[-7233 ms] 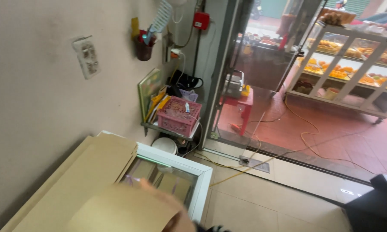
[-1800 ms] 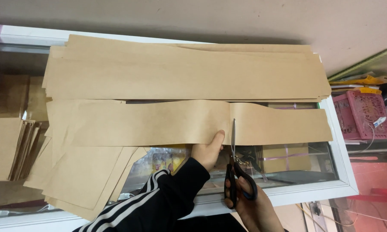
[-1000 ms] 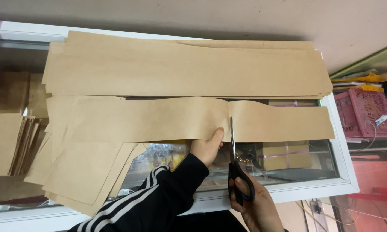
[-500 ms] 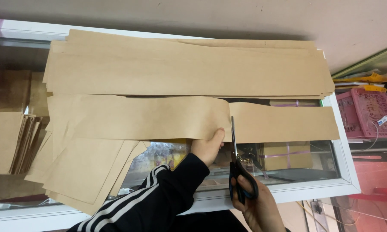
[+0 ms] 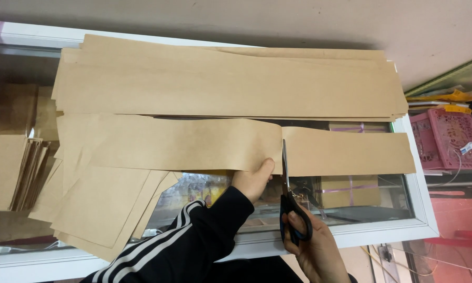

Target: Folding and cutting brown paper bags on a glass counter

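Note:
A long strip of brown kraft paper [image 5: 183, 144] lies across a glass-topped freezer [image 5: 419, 230]. My left hand [image 5: 252, 181] pinches its lower edge, just left of the cut. My right hand [image 5: 314, 251] grips black-handled scissors [image 5: 289, 196], whose blades point up along the cut, closed or nearly so. The piece to the right of the blades [image 5: 348, 152] looks fully severed and lies flat on the glass.
A thick stack of long brown sheets [image 5: 230, 81] lies behind, against the wall. Shorter cut pieces [image 5: 100, 204] pile at the left, beside a bundle of them [image 5: 10, 170]. A pink plastic basket [image 5: 445, 139] stands at the right, beyond the freezer's rim.
The scissors have run up through the strip; the right-hand piece has come apart from the rest and shifted slightly right. My left hand has stayed on the strip's lower edge.

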